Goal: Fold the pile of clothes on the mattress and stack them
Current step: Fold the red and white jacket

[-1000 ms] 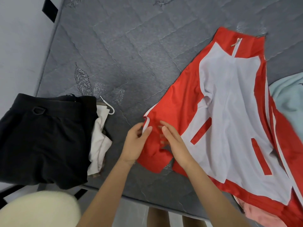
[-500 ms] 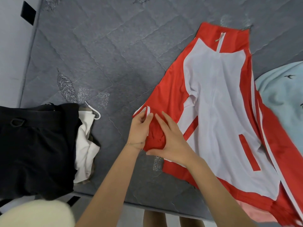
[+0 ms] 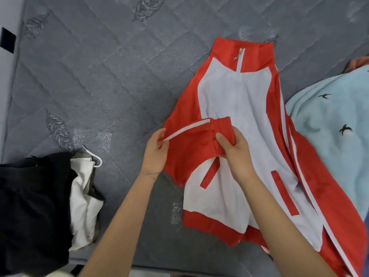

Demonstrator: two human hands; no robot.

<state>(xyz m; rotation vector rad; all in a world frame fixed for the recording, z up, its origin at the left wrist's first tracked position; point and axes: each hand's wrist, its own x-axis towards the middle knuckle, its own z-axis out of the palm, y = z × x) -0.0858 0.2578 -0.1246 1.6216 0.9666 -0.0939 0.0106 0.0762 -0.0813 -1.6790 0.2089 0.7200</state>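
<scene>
On a grey quilted mattress (image 3: 99, 76), a red and white jacket (image 3: 239, 100) lies flat with its collar away from the person and its hem close to the near edge. Both bare forearms reach in from below. The left hand (image 3: 155, 154) pinches the outer fold of the jacket's red sleeve (image 3: 191, 144) between thumb and curled fingers, beside a white stripe. The right hand (image 3: 235, 154), knuckles up, grips the ribbed cuff (image 3: 221, 124) over the white chest panel, thumb stretched on top, fingertips hidden under the cloth. A light blue garment (image 3: 329, 126) touches the jacket's right side. At lower left, well apart, a black garment (image 3: 30, 196) lies over a white one (image 3: 83, 196). Bare mattress spreads between the two and beyond.
</scene>
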